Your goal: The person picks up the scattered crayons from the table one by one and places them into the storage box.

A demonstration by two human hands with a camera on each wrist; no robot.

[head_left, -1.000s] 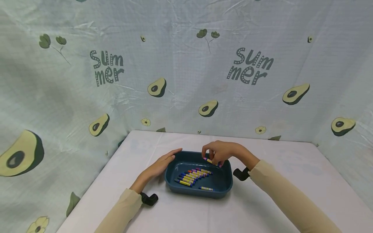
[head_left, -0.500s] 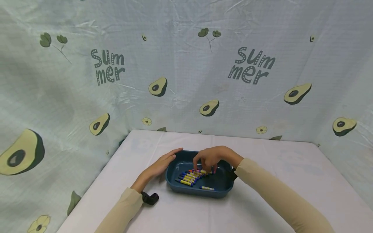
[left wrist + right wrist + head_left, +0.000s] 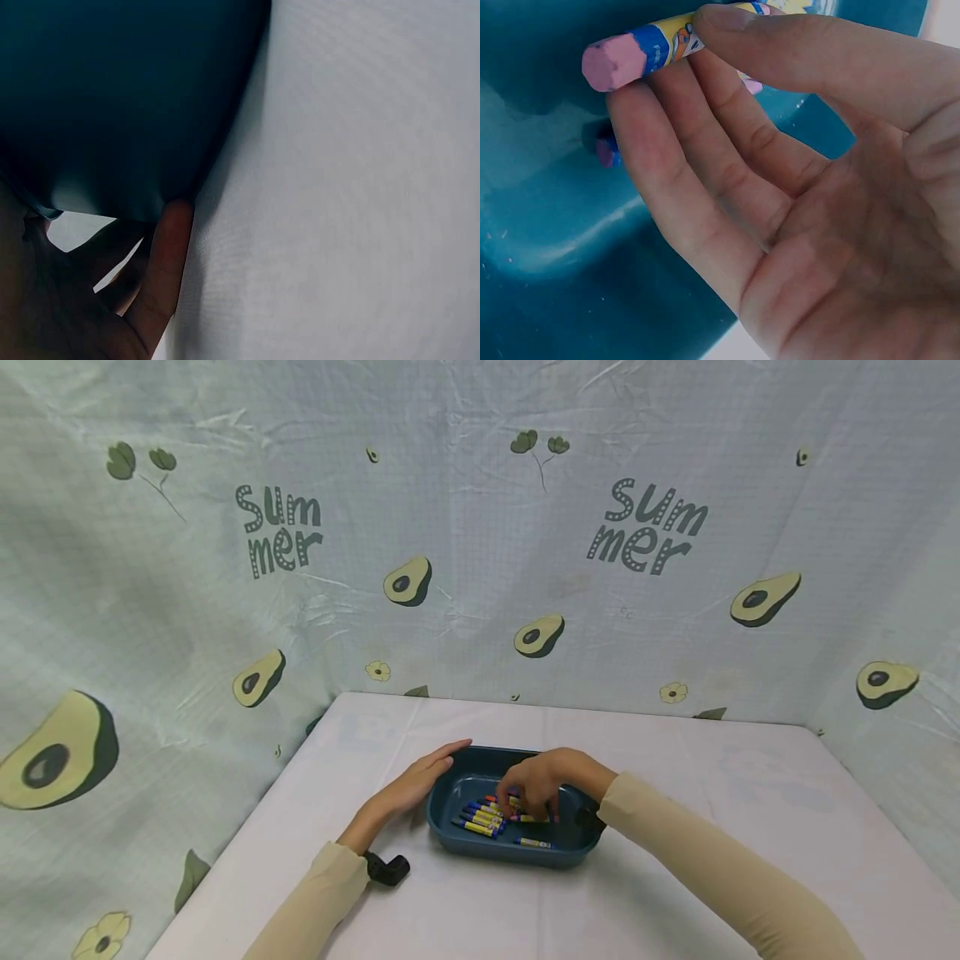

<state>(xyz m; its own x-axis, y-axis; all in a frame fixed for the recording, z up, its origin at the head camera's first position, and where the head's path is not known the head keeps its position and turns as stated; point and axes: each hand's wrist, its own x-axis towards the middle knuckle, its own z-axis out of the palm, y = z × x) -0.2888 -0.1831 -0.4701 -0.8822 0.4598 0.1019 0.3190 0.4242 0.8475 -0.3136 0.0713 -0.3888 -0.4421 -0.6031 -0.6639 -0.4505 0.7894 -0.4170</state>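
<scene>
A dark blue rectangular box [image 3: 502, 857] sits on the table with several yellow-and-blue wrapped crayons [image 3: 480, 820] lying side by side in its left half. My right hand [image 3: 538, 779] reaches down into it. Between thumb and fingertips it pinches a pink crayon [image 3: 676, 41], seen clearly in the right wrist view. One crayon [image 3: 533, 843] lies apart near the front wall. Straight fingers of my left hand [image 3: 415, 785] rest against the box's left side; the left wrist view shows a fingertip [image 3: 176, 217] at its outer wall.
The table [image 3: 675, 793] has a pale cloth cover. Behind it and to the sides hangs a curtain [image 3: 465, 527] printed with avocados and lettering. A black wrist camera [image 3: 387, 870] is strapped to the left wrist.
My right hand has carried the pink crayon from above the box's back right down and left, close beside the row of crayons. The left hand has stayed at the box's side.
</scene>
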